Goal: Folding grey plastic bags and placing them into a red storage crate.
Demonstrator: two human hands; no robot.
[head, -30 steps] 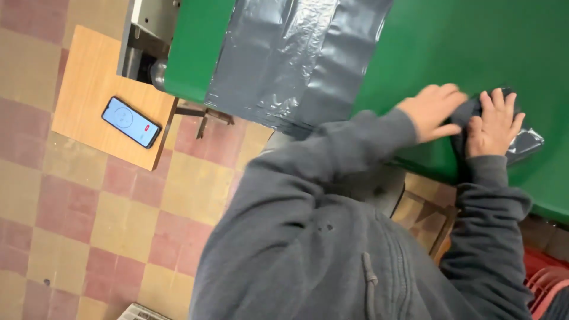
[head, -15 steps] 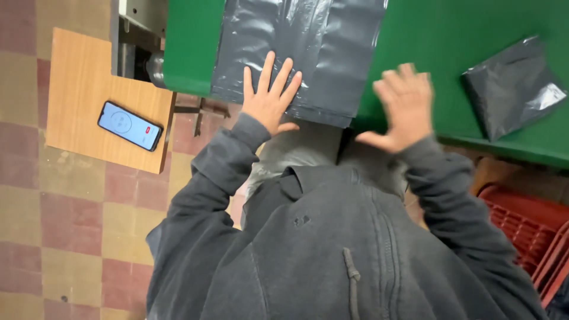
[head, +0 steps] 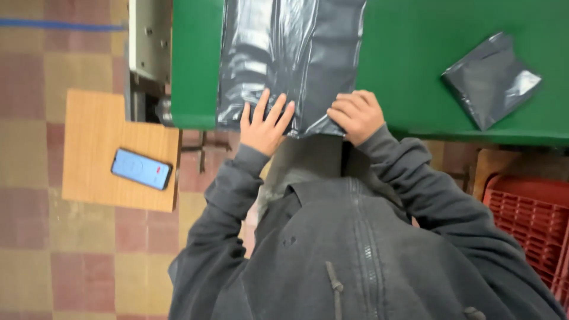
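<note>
Under both hands, near table edge: large grey plastic bag [head: 290,59], glossy, creased, flat on green table [head: 409,71]. Left hand [head: 265,127] fingers splayed, pressing bag's near edge, gripping nothing. Right hand [head: 357,115] fingers curled onto bag's corner; actual pinch cannot tell. Right of fingers, well apart: small folded grey bag [head: 491,80]. Left: phone [head: 141,169] on wooden board [head: 95,148]; checkered tile floor [head: 53,255]; red crate [head: 533,225].
</note>
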